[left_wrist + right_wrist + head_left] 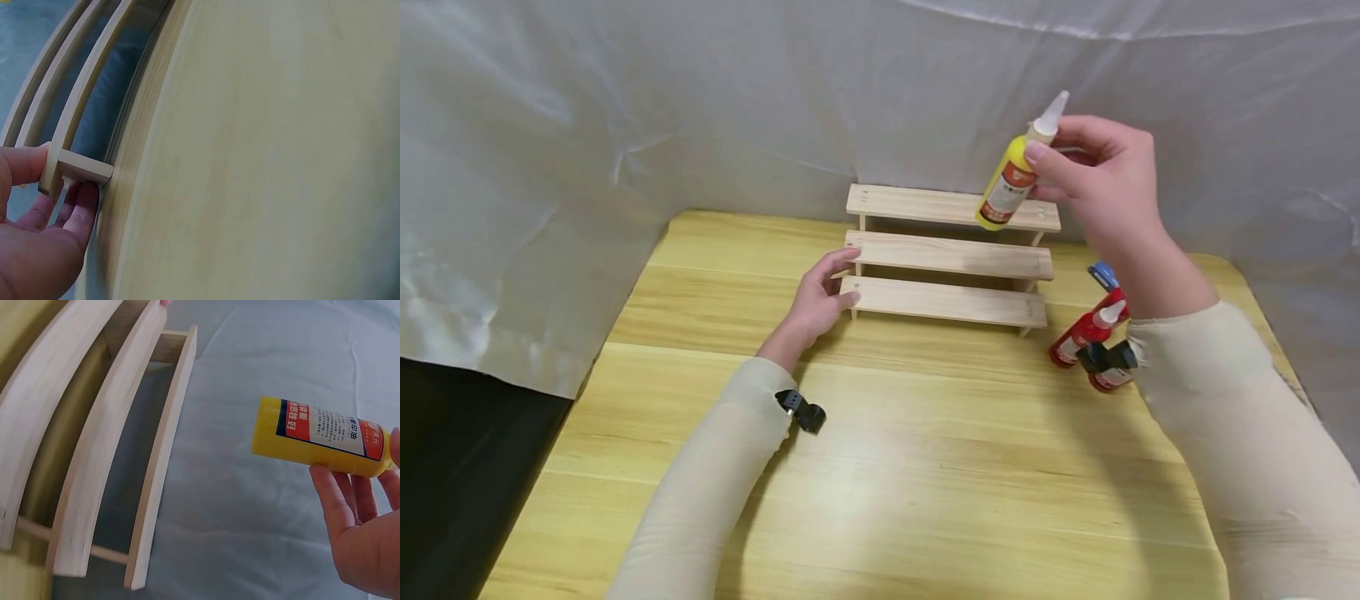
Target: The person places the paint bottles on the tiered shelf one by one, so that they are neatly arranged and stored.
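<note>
The right hand (1105, 167) is holding a yellow nozzle-tipped bottle (1009, 187) in the air, near the right end of a three-tier wooden shelf (951, 254). Its thumb and fingers are pinching the bottle around the shoulder and neck, so the body is reaching out past the fingertips on their left side.

The bottle's long axis is slanting: the white conical nozzle is pointing up and to the right, and the flat base is pointing down and to the left. In the head view the base is overlapping the right part of the top board; in the right wrist view the bottle is hanging apart from the boards, touching none. The boards are running left to right, so the bottle is lying at an angle to them rather than upright.

The left hand (812, 300), far from the bottle, is gripping the shelf's left end, its thumb and fingers curling about the lower boards. Near the shelf's right end, two red bottles (1075, 337) are standing on the wood-grain table (887, 475) beside a blue object (1103, 275), partly hidden by the right forearm and its black wrist camera (1108, 357).
</note>
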`<state>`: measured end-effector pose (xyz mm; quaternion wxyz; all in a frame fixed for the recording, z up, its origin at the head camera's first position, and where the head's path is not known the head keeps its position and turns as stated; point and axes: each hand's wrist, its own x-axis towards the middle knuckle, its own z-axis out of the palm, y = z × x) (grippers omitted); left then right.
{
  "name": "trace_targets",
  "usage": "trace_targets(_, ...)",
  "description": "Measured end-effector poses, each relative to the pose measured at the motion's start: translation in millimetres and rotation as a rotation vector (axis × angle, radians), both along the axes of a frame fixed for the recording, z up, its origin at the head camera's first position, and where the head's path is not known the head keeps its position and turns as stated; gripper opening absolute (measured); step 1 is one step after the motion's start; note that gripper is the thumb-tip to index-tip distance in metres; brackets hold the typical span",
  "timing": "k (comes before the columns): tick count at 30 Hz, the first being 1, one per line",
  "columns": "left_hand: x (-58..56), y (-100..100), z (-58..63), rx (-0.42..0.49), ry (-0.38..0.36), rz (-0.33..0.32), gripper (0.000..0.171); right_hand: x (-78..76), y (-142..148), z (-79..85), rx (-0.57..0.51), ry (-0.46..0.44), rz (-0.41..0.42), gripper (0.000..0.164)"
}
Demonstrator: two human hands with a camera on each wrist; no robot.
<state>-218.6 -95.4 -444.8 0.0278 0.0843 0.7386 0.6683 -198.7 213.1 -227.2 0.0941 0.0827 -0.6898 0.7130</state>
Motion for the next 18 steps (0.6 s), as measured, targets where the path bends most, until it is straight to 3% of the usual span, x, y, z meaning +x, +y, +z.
trace_targets(10, 0.3, -1, -0.7, 0.014, 0.017, -0.01, 0.068, -33.6, -28, -0.5, 0.03, -0.031, 0.024, 0.025)
trace_targets(18, 4.4, -3, 0.1, 0.016, 0.028, -0.013, 0.068, -59.0, -54, -8.0, 0.058, -0.106, 0.03, 0.024)
